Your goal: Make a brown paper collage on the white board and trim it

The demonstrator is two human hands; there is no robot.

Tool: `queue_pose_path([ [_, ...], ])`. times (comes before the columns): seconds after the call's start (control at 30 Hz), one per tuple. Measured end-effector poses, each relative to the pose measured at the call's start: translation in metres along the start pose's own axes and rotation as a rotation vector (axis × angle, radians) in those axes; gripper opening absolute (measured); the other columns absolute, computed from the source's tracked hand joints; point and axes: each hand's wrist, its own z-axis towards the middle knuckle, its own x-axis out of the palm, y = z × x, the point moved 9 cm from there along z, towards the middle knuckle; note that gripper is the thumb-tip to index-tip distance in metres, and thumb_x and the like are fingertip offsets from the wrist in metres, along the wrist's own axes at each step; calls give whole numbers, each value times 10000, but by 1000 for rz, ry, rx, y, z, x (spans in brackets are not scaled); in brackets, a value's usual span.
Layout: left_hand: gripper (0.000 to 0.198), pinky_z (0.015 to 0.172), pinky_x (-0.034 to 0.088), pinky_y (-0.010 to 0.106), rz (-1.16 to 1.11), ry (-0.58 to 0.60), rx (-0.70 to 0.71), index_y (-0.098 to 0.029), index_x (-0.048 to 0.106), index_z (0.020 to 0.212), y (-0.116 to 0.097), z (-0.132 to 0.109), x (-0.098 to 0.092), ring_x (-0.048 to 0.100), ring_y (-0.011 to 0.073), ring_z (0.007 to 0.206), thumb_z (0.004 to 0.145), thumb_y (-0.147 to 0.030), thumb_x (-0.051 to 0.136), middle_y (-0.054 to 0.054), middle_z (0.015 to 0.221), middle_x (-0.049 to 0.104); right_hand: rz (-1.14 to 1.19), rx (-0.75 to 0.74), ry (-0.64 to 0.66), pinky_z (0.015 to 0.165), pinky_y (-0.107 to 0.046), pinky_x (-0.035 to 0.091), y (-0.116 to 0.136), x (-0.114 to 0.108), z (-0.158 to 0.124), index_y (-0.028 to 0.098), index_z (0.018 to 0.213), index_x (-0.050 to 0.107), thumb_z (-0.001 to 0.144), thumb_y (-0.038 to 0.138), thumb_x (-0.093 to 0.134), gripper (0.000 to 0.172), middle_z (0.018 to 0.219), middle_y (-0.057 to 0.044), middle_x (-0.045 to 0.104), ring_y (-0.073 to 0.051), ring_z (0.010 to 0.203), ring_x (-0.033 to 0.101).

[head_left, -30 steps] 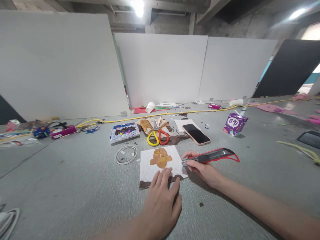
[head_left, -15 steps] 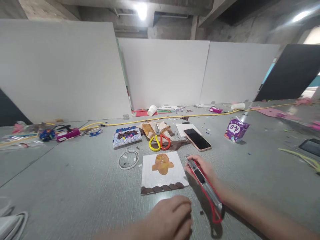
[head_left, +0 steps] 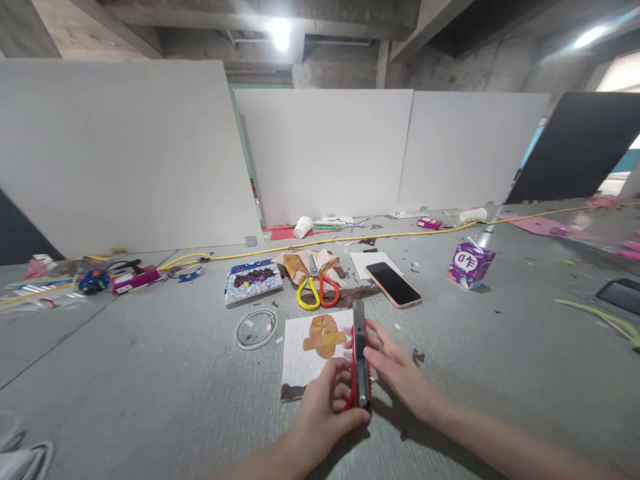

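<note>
We hold a red-and-grey cutter (head_left: 361,360) in both hands, at the right edge of a white card (head_left: 299,343).

The cutter's length runs from twelve o'clock to six; our left hand (head_left: 325,403) has its fingers clamped around the near end, while our right hand (head_left: 395,367) comes in from four o'clock, its fingers pinching the middle. The card, with tan pieces (head_left: 323,337) and a dark strip (head_left: 293,392) along its near edge, lies on the grey surface (head_left: 175,373) at nine o'clock from the cutter, partly covered by our left hand; we cannot tell whether that hand touches it. Around the cutter sit scissors (head_left: 329,291) at eleven o'clock, a phone (head_left: 394,285) at one and a purple carton (head_left: 469,265) at two.
</note>
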Motion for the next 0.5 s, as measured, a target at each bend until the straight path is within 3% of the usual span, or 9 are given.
queue_pose_path([
  [0.1,360,742,442,331,400,-41,172,-180,473,1063,-18,-8,-3,524,185,835,722,-199,584,68,939,552,52,85,-85,693,-304,493,-5,-3,3,199,900,548,716,384,601,267,879,-47,623,-169,765,600],
  [0.2,319,887,368,467,882,-163,390,-220,507,1107,-41,-21,-2,412,278,1078,791,-270,511,114,1170,443,180,117,-276,478,-221,465,-9,-32,10,182,805,542,674,376,635,252,706,-4,595,-109,546,549],
  [0.27,340,908,345,504,1101,-156,454,-247,517,1121,-46,-25,6,347,312,1149,784,-297,522,116,1250,380,209,116,-359,384,-167,396,-11,-52,17,175,767,537,667,351,639,227,633,16,572,-79,471,505],
  [0.37,358,934,309,533,1260,-132,466,-253,519,1124,-43,-24,13,270,331,1215,781,-354,529,115,1339,294,267,76,-379,346,-142,348,-13,-71,26,192,776,518,667,328,636,210,637,39,572,-54,430,472],
  [0.5,400,946,292,539,1320,-89,425,-257,498,1154,-36,-21,14,237,321,1243,785,-412,514,113,1355,290,247,75,-315,336,-144,342,-17,-72,30,199,789,510,668,336,633,220,643,49,566,-53,426,464],
])
